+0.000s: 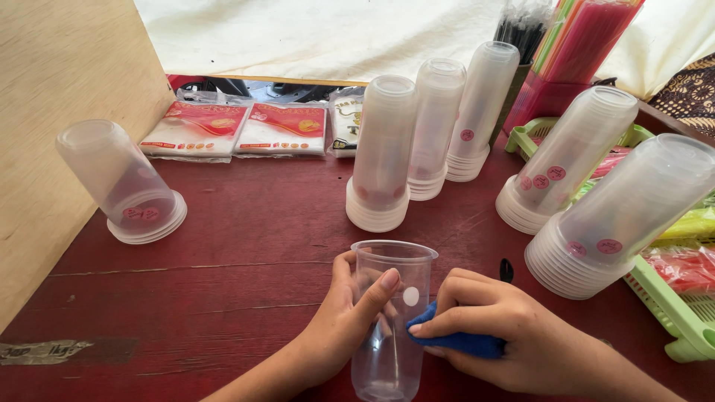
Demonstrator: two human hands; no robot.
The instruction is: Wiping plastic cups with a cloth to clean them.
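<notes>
- The clear plastic cup [391,320] stands upright on the dark red wooden bench [246,246], at the near edge, and I use it as the landmark for all places here.
- The left hand [342,324] holds this cup from its left side. The fingers are closed around the wall, with the thumb [381,290] across the front, probably to keep the light cup from sliding.
- The right hand [506,331] is just to the right of the cup. Its fingers are curled narrow and pinch a small blue cloth [458,342], which touches the wall of the cup near a small white round sticker [410,296].
- Behind the cup stand three tall stacks of clear cups, upside down; the nearest stack [381,156] is directly behind it. The cups are turned over perhaps to keep dust out.
- To the right and behind, two more stacks [566,160] lean against a light green plastic basket [674,313]; they carry pink round stickers.
- Far to the left of the cup, one short stack [123,186] leans near a pale wooden board [67,112].
- Further behind, flat red and white packets [238,128] lie on the bench, and a bundle of coloured straws [588,37] stands at the back right.
</notes>
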